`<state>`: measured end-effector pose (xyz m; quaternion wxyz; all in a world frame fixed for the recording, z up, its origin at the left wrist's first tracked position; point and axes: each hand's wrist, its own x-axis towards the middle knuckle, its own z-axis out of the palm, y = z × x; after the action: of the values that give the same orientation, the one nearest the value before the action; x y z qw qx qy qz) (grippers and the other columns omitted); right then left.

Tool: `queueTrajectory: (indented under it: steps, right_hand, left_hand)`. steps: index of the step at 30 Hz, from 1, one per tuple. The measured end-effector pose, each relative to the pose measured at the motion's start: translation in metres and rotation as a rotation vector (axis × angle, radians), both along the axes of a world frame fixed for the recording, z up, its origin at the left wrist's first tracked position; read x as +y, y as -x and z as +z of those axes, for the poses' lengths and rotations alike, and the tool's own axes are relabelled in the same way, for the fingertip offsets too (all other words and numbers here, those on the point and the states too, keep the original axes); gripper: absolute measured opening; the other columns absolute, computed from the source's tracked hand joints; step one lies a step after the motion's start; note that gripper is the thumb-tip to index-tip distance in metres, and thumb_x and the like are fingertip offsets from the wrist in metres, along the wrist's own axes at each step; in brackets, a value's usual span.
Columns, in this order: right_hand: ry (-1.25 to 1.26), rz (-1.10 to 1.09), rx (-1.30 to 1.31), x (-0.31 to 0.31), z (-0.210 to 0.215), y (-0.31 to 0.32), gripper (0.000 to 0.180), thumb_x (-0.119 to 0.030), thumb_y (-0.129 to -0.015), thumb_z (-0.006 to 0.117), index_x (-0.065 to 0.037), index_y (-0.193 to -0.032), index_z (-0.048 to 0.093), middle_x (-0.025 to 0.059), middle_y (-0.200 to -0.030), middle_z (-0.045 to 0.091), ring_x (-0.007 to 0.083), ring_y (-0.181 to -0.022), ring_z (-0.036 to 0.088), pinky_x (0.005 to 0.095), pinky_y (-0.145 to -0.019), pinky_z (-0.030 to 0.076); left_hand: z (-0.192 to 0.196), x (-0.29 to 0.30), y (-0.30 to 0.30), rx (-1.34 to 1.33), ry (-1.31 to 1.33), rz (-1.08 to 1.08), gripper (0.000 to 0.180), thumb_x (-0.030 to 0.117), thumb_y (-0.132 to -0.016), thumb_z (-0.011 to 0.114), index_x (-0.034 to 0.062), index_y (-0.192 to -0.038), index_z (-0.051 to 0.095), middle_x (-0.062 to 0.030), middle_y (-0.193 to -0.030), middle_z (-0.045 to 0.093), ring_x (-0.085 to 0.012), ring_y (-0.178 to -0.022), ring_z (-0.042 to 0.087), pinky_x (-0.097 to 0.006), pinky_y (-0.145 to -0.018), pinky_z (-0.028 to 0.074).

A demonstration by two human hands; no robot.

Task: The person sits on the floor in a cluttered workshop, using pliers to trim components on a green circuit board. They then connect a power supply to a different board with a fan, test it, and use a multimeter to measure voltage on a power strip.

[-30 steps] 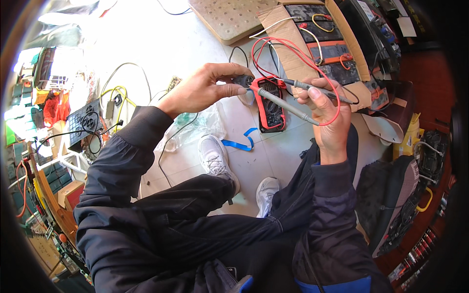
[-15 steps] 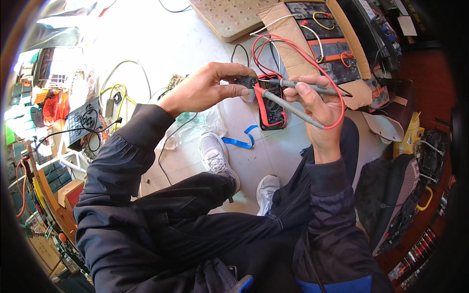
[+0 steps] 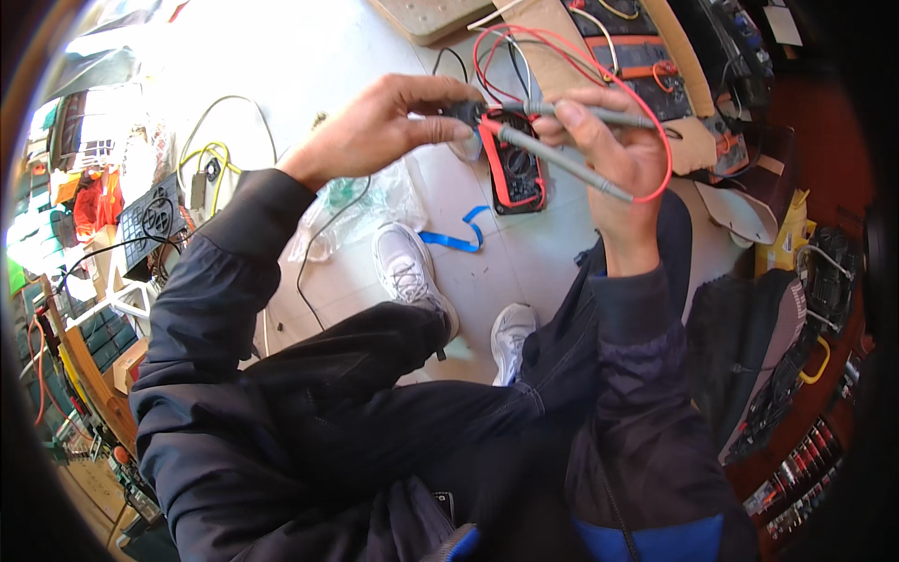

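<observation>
Between thumb and fingers, my left hand pinches a small black connector. Two grey multimeter probes are in my right hand: one with a red collar and red lead, the other with a black lead. Both probe tips point left at the connector; whether they touch metal inside it I cannot tell. Below and behind the probes, a red-and-black multimeter lies on the floor, its upper part partly hidden by the hands and probes.
A cardboard box of battery packs with wires stands at the far right. On the floor lie a blue strap, a clear plastic bag and a yellow cable. A black bag stands by my right side.
In the picture, both hands, the multimeter and the floor things have shifted upward together, as the view tilts. My hands keep their grips on the connector and probes.
</observation>
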<state>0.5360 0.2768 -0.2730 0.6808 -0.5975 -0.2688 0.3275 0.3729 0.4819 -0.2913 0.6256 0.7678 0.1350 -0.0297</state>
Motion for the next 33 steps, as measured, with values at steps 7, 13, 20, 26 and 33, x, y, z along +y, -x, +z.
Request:
queueTrajectory:
  steps: [7,13,20,26,33]
  right_hand:
    - [-0.128,0.039,-0.183,0.016,-0.007,-0.012,0.016,-0.009,-0.095,0.073,0.005,-0.103,0.072,0.0119,-0.089,0.075,0.0155,-0.079,0.075,0.0242,-0.072,0.06]
    - [-0.121,0.078,-0.295,0.022,-0.007,-0.019,0.018,-0.012,-0.095,0.075,0.004,-0.103,0.073,0.0098,-0.092,0.075,0.0137,-0.082,0.074,0.0236,-0.074,0.06]
    - [-0.128,0.087,-0.304,0.022,-0.008,-0.018,0.018,-0.012,-0.095,0.075,0.003,-0.103,0.073,0.0094,-0.093,0.075,0.0141,-0.082,0.074,0.024,-0.074,0.06]
    - [-0.124,0.117,-0.265,0.022,-0.007,-0.02,0.017,-0.011,-0.095,0.075,0.004,-0.103,0.073,0.0096,-0.093,0.075,0.0145,-0.082,0.075,0.0242,-0.074,0.06]
    - [-0.143,0.097,-0.266,0.022,-0.009,-0.019,0.016,-0.012,-0.095,0.075,0.003,-0.103,0.073,0.0093,-0.093,0.075,0.0146,-0.081,0.075,0.0235,-0.073,0.06]
  left_hand:
    - [-0.005,0.01,-0.006,-0.078,-0.065,-0.002,0.049,0.024,-0.096,0.072,-0.0001,-0.137,0.062,-0.0096,-0.116,0.072,-0.0161,-0.109,0.067,-0.034,-0.098,0.056]
    - [-0.002,0.012,-0.008,-0.081,-0.109,-0.028,0.051,0.027,-0.096,0.073,-0.0013,-0.137,0.062,-0.0112,-0.113,0.072,-0.0159,-0.103,0.068,-0.032,-0.094,0.057]
    - [-0.004,0.01,-0.007,-0.086,-0.135,-0.002,0.05,0.026,-0.096,0.073,-0.0019,-0.136,0.062,-0.012,-0.112,0.072,-0.0161,-0.102,0.069,-0.032,-0.093,0.057]
    - [-0.002,0.012,-0.007,-0.074,-0.144,-0.014,0.051,0.027,-0.095,0.073,-0.0021,-0.136,0.063,-0.0125,-0.111,0.073,-0.0169,-0.103,0.069,-0.033,-0.093,0.058]
    - [-0.005,0.011,-0.008,-0.073,-0.188,-0.006,0.051,0.028,-0.095,0.073,-0.0013,-0.135,0.063,-0.0143,-0.112,0.073,-0.0195,-0.103,0.071,-0.034,-0.093,0.059]
